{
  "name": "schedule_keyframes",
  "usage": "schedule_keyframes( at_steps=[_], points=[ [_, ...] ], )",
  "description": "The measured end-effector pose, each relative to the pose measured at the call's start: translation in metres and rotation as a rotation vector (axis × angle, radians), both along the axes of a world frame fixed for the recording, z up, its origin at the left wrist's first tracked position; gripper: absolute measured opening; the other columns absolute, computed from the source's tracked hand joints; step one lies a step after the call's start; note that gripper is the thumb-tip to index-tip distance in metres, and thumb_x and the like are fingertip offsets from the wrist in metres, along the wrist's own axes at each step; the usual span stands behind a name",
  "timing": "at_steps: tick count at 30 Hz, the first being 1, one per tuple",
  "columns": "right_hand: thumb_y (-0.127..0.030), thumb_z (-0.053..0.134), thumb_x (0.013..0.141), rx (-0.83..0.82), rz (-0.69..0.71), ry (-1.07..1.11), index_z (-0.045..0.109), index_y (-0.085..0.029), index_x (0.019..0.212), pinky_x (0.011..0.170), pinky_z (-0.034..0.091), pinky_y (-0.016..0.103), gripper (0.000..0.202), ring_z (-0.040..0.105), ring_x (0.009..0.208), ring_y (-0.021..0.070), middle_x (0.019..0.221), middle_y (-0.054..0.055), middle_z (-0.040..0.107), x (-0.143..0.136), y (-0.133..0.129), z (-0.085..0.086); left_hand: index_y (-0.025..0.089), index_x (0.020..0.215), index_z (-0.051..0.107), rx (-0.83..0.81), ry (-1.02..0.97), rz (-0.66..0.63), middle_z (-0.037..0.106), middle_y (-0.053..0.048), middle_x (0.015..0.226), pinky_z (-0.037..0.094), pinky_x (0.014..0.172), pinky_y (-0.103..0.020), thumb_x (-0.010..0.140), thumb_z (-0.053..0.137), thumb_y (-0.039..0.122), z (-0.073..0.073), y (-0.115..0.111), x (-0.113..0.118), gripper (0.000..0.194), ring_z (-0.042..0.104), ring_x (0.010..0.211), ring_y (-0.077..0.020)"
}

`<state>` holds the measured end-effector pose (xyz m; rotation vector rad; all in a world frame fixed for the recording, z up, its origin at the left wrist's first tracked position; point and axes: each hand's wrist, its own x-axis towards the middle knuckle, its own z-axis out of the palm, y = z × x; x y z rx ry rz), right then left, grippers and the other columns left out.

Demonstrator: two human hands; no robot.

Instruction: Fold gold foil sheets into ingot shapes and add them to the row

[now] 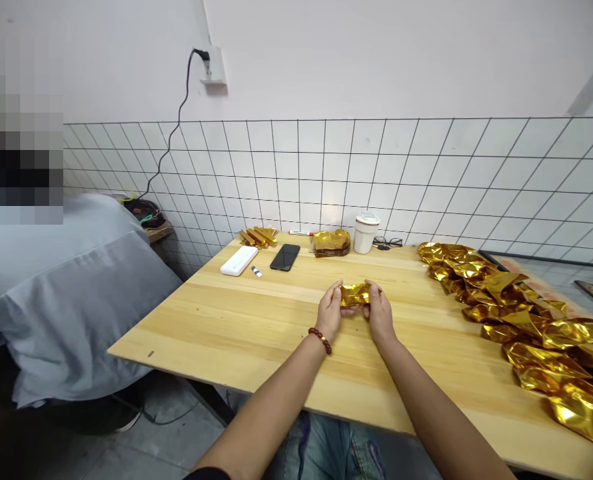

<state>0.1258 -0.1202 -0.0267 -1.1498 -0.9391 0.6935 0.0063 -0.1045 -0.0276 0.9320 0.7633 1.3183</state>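
Between both hands, just above the wooden table [216,333], is a piece of shiny gold foil paper [355,294], small and folded. My left hand [330,308], with a beaded bracelet at the wrist, is closed on its left end. My right hand [379,312] grips the right end, thumb on top. The fingers beneath the foil are partly hidden. Farther back lies a stack of gold foil sheets [331,243]. Along the table's right side runs a long pile of folded gold foil pieces [521,320].
Toward the back left are gold strips [258,237], a white power bank [239,261], a small blue-and-white tube [256,271] and a black phone [285,257]. A marker [301,233], a lidded white cup [365,233] and glasses [388,243] stand near the tiled wall. A person in grey [76,287] sits at left.
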Motion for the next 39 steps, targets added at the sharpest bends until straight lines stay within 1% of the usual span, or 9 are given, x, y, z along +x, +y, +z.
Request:
schedule_keyframes(
  at_steps=[6,12,16,21,27,30,33,36,39],
  points=[
    [-0.07,0.047,0.084,0.015,-0.104,0.209,0.054,-0.016,0.122,0.043,0.022,0.021,0.066,0.032,0.043,0.0076,0.054,-0.007,0.05,0.018,0.007,0.002,0.013,0.118,0.059,-0.155,-0.05,0.125,0.068,-0.013,0.107,0.058,0.059,-0.025,0.09,0.06,0.039,0.007,0.022,-0.009,0.038,0.068,0.067,-0.0127],
    [-0.071,0.048,0.081,-0.03,-0.116,0.3,0.062,-0.012,0.108,0.044,0.019,0.023,0.066,0.031,0.043,0.0073,0.053,-0.006,0.049,0.02,0.013,0.003,0.011,0.111,0.06,-0.153,-0.084,-0.053,0.07,-0.015,0.105,0.057,0.066,-0.027,0.093,0.053,0.042,0.04,0.059,-0.01,0.036,0.07,0.074,-0.0164],
    [-0.071,0.049,0.081,-0.028,-0.096,0.268,0.064,-0.012,0.101,0.046,0.021,0.024,0.064,0.035,0.046,0.009,0.054,-0.005,0.048,0.017,0.017,0.002,0.013,0.11,0.062,-0.097,-0.066,-0.183,0.07,-0.015,0.107,0.057,0.071,-0.029,0.088,0.06,0.045,0.048,0.079,0.003,0.039,0.071,0.081,-0.0185],
    [-0.071,0.047,0.081,-0.026,-0.14,0.336,0.063,-0.014,0.096,0.046,0.023,0.024,0.061,0.038,0.047,0.0096,0.055,-0.004,0.047,0.016,0.021,0.004,0.015,0.107,0.063,-0.111,-0.037,-0.319,0.071,-0.01,0.103,0.057,0.074,-0.028,0.08,0.072,0.027,0.048,0.105,0.055,0.031,0.071,0.08,-0.0163],
    [-0.069,0.047,0.082,-0.043,-0.185,0.418,0.06,-0.018,0.094,0.047,0.026,0.024,0.054,0.042,0.05,0.0113,0.056,-0.004,0.046,0.017,0.024,0.007,0.015,0.112,0.061,-0.131,-0.008,-0.467,0.069,-0.01,0.105,0.055,0.084,-0.031,0.081,0.068,0.015,0.056,0.136,0.161,0.032,0.07,0.082,-0.0147],
    [-0.069,0.048,0.083,-0.046,-0.207,0.45,0.057,-0.021,0.104,0.047,0.029,0.025,0.053,0.042,0.05,0.0125,0.056,-0.005,0.046,0.018,0.025,0.006,0.014,0.122,0.057,-0.1,0.027,-0.523,0.065,-0.014,0.12,0.055,0.086,-0.031,0.082,0.066,0.014,0.065,0.152,0.214,0.041,0.07,0.086,-0.0153],
    [-0.068,0.047,0.084,-0.071,-0.213,0.452,0.057,-0.022,0.107,0.048,0.032,0.026,0.052,0.043,0.052,0.0135,0.058,-0.005,0.046,0.017,0.025,0.006,0.017,0.139,0.045,-0.062,0.11,-0.631,0.051,-0.019,0.141,0.054,0.09,-0.035,0.076,0.074,0.021,0.074,0.169,0.254,0.07,0.068,0.101,-0.0215],
    [-0.068,0.047,0.084,-0.084,-0.178,0.444,0.06,-0.022,0.101,0.048,0.032,0.026,0.051,0.042,0.052,0.0136,0.058,-0.005,0.045,0.016,0.025,0.006,0.018,0.143,0.042,0.055,0.271,-0.57,0.039,-0.021,0.151,0.05,0.097,-0.039,0.059,0.086,0.018,0.075,0.179,0.268,0.095,0.061,0.115,-0.0294],
    [-0.069,0.048,0.083,-0.112,-0.138,0.428,0.063,-0.02,0.093,0.048,0.031,0.026,0.052,0.041,0.053,0.0133,0.057,-0.004,0.044,0.014,0.024,0.007,0.018,0.132,0.057,0.254,0.356,-0.479,0.042,-0.019,0.149,0.046,0.101,-0.041,0.061,0.082,0.014,0.069,0.177,0.249,0.076,0.064,0.108,-0.0276]
  ],
)
